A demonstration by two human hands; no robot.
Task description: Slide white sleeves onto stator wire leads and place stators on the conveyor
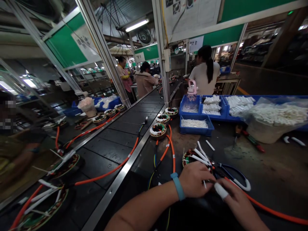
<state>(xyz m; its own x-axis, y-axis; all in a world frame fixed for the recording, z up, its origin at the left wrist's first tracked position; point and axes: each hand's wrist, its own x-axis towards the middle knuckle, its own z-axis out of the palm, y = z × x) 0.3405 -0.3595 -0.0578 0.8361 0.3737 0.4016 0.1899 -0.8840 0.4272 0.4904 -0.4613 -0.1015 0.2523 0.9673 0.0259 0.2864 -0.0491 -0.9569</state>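
A round motor stator (190,157) with copper windings lies on the dark workbench in front of me, with several white sleeving tubes (201,154) sticking out of it. My left hand (194,179), with a blue wristband, is curled over the stator's near edge and pinches its wires. My right hand (232,200) has white tape on a fingertip and presses against the left hand at the wires. Blue-handled pliers or scissors (234,175) lie right beside the hands. An orange cable (271,210) runs off to the right from the stator.
Three more stators (158,130) with orange cables line the edge of the black conveyor belt (120,141). Blue bins (196,125) and a bag of white tubes (274,120) stand behind. A person's arm works at the left; other people stand farther back.
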